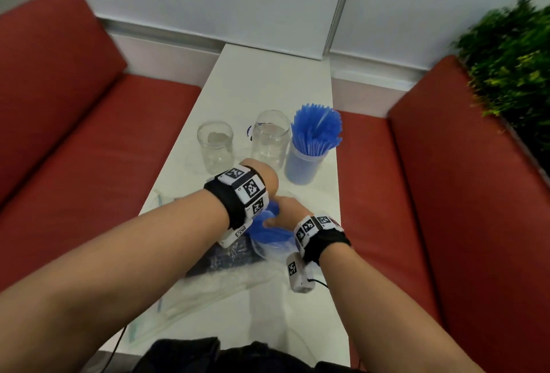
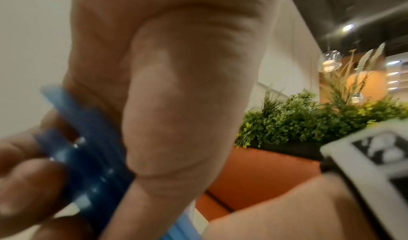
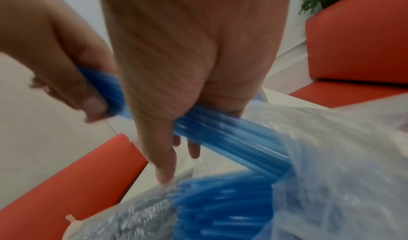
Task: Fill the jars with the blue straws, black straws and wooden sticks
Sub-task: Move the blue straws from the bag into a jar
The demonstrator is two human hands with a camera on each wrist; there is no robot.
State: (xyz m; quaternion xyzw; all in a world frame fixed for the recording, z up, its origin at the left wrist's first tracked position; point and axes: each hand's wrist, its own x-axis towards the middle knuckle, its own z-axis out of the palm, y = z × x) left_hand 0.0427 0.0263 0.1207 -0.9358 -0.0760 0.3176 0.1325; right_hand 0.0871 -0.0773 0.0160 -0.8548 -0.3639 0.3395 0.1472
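A bundle of blue straws [image 3: 232, 139] sticks halfway out of a clear plastic bag [image 3: 342, 156]. My right hand [image 3: 183, 127] grips the bundle near its middle, and my left hand [image 3: 88, 93] holds its free end. In the head view both hands meet over the bag [image 1: 273, 250], left hand [image 1: 263, 179] above right hand [image 1: 282, 212], hiding most of the bundle [image 1: 268, 225]. More blue straws [image 3: 220, 209] lie inside the bag. One jar [image 1: 303, 164] holds blue straws. Two glass jars [image 1: 215, 146] [image 1: 270, 137] stand empty. A pack of black straws [image 1: 226, 256] lies under my left wrist.
The narrow white table [image 1: 268, 81] runs away from me between two red benches [image 1: 89, 149] [image 1: 431, 194]. Clear plastic wrapping [image 1: 202, 295] lies on the near table. A green plant [image 1: 512, 69] stands behind the right bench. A white wall closes the far end.
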